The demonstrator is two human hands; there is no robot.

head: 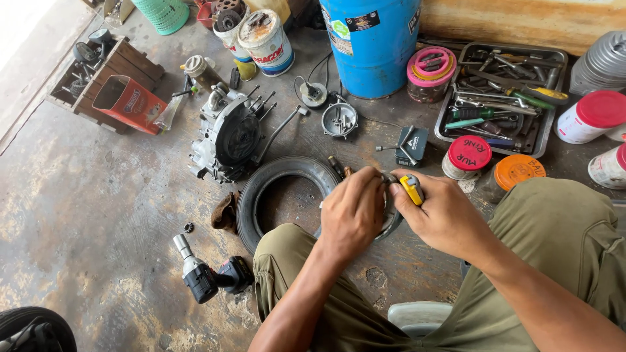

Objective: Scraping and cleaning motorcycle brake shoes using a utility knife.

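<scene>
While the engine block lies apart on the floor, the left hand and right hand both pinch a round metal part above the tyre; the right also clasps a yellow tool, so the work looks midway.

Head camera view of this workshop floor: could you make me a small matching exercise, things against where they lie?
Things:
1. Black rubber tyre
2. Cordless impact driver
3. Grey metal tool tray
4. Big blue plastic drum

Places:
A. top middle
B. lower left on the floor
C. just left of the left hand
D. upper right

Pairs: 1-C, 2-B, 3-D, 4-A
</scene>
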